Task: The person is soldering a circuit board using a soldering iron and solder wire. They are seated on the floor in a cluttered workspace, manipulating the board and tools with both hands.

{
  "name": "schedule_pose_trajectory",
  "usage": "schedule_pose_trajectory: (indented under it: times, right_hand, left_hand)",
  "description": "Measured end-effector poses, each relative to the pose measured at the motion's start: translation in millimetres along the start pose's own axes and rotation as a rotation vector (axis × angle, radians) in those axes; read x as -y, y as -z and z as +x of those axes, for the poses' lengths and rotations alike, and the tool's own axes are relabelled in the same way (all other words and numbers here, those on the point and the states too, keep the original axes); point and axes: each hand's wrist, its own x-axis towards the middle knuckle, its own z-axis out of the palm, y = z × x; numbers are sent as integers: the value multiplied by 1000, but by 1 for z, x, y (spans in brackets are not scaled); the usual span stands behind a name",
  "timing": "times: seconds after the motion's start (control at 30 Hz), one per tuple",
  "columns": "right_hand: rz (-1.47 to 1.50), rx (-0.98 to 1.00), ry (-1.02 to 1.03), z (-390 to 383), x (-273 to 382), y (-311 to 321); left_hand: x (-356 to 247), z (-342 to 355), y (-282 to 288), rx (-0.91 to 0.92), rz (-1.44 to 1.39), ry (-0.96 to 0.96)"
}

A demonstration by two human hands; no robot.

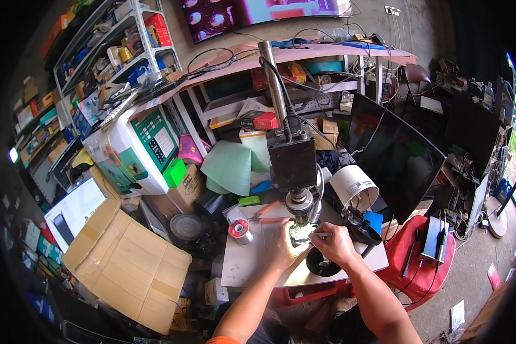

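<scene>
Under the lens of a black microscope head [293,160], a small brightly lit piece [300,233], which looks like a circuit board, is held by my left hand [283,245]. Its fingers close round the piece's left side. My right hand [335,245] pinches a thin, light-coloured pointed tool [322,234] whose tip reaches toward the lit piece; the tool's exact kind is unclear. Just below both hands, a round black cup-like housing [313,265] rests on the white board [241,269]. To the left are a solder spool [240,231] and red-handled pliers [268,212].
A white cylindrical housing [354,184] lies right of the microscope, before a dark flat screen [393,152]. A red stool [421,252] at right carries a soldering station [435,239]. Flattened cardboard [135,266] fills the left. A lit monitor [264,14] hangs behind.
</scene>
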Motion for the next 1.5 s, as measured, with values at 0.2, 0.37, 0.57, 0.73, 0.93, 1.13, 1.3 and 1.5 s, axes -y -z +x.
schedule_pose_trajectory:
  times: [0.2, 0.37, 0.57, 0.73, 0.93, 1.13, 1.3, 1.5]
  right_hand:
    - [10, 2, -11, 0, 1, 0]
    - [-1, 4, -15, 0, 2, 1]
    - [52, 6, -45, -1, 7, 3]
    - [42, 4, -39, -1, 6, 2]
    - [74, 21, -49, -1, 8, 3]
    - [69, 32, -42, -2, 6, 3]
    - [83, 25, -36, -2, 6, 3]
    - [89, 14, -18, -2, 4, 3]
  left_hand:
    - [2, -1, 0, 0, 8, -12]
    - [3, -1, -1, -1, 4, -13]
    - [5, -2, -2, -4, 1, -14]
    - [0, 0, 0, -21, 6, -38]
    - [6, -2, -3, -11, 16, -34]
    - [4, -1, -2, -16, -20, -41]
    - [9, -2, -5, -14, -27, -42]
    - [6, -2, -3, -13, -19, -34]
